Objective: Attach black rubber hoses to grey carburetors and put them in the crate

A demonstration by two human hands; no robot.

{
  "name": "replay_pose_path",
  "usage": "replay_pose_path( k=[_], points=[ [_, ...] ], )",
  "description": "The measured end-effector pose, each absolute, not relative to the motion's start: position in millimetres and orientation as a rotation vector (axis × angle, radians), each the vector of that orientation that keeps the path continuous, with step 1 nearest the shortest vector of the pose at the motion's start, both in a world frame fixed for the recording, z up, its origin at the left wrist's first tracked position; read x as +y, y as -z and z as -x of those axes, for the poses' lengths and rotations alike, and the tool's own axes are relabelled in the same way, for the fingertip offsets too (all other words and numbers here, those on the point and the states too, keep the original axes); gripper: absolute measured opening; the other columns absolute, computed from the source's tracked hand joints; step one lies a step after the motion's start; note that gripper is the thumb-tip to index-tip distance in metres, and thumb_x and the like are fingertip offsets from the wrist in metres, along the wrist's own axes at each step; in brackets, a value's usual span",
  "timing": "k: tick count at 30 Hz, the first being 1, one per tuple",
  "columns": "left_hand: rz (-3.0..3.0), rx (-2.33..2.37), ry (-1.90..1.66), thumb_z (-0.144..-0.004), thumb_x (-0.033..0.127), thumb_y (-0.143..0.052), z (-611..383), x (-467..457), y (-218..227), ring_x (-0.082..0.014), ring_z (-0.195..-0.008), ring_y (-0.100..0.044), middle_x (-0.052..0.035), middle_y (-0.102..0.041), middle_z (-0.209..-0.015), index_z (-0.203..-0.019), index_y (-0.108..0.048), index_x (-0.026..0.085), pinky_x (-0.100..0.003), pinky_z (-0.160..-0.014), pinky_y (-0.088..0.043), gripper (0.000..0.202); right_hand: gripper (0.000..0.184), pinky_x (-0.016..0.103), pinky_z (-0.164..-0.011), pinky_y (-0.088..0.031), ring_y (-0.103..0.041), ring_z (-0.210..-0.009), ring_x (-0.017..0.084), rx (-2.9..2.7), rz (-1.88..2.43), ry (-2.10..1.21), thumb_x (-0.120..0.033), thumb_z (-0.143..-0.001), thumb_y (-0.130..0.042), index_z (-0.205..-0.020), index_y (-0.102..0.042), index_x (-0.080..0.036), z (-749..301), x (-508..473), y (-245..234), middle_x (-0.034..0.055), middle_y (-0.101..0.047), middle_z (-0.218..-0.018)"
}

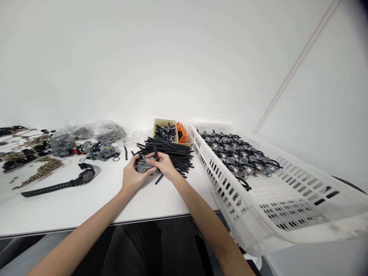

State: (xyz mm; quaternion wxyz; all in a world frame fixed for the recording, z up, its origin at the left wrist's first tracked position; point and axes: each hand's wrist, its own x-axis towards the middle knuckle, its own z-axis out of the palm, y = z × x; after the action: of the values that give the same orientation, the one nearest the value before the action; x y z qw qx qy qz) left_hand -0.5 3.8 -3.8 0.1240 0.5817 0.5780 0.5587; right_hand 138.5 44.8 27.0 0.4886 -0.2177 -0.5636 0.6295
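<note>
My left hand (132,177) is wrapped round the left side of a small grey metal carburetor (141,166), held just above the white table. From the other side my right hand (164,165) grips the same part, fingers closed at a short black rubber hose (155,151) that stands up from it. Whether the hose is fully seated on the carburetor cannot be made out, as the fingers cover the joint. Right behind both hands lies a loose pile of black hoses (169,151).
A white slotted basket (267,195) with rows of carburetors (238,153) stands at the right. Behind the hoses are a cream bin (155,123) of small parts and an orange basket (183,130). Leftward lie a black watch (86,176), grey carburetors (99,150) and brass pieces (46,168).
</note>
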Motion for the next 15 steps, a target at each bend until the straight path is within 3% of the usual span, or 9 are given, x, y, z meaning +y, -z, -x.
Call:
replay_pose_path(
  k=[7, 15],
  points=[
    [-1.616, 1.647, -1.673, -0.058, 0.064, -0.074, 3, 7, 5, -0.0279, -0.089, -0.064, -0.0113, -0.068, -0.096, -0.106, -0.058, 0.016, -0.039, -0.079, -0.051, 0.071, 0.042, 0.033, -0.086, -0.05, -0.066, -0.09, 0.02, -1.342, 0.438, -1.645, -0.047, -0.064, -0.08, -0.093, -0.072, -0.018, -143, 44, -32, 0.0051, -0.073, -0.089],
    [-1.638, 1.645, -1.657, -0.056, 0.064, -0.076, 3, 7, 7, -0.0285, -0.088, -0.063, -0.0113, -0.067, -0.095, -0.107, -0.057, 0.015, -0.04, -0.079, -0.05, 0.073, 0.04, 0.029, -0.081, -0.05, -0.067, -0.081, 0.016, -1.303, 0.504, -1.561, -0.035, -0.056, -0.088, -0.079, -0.06, -0.019, -138, 52, -21, -0.0005, -0.07, -0.079]
  ],
)
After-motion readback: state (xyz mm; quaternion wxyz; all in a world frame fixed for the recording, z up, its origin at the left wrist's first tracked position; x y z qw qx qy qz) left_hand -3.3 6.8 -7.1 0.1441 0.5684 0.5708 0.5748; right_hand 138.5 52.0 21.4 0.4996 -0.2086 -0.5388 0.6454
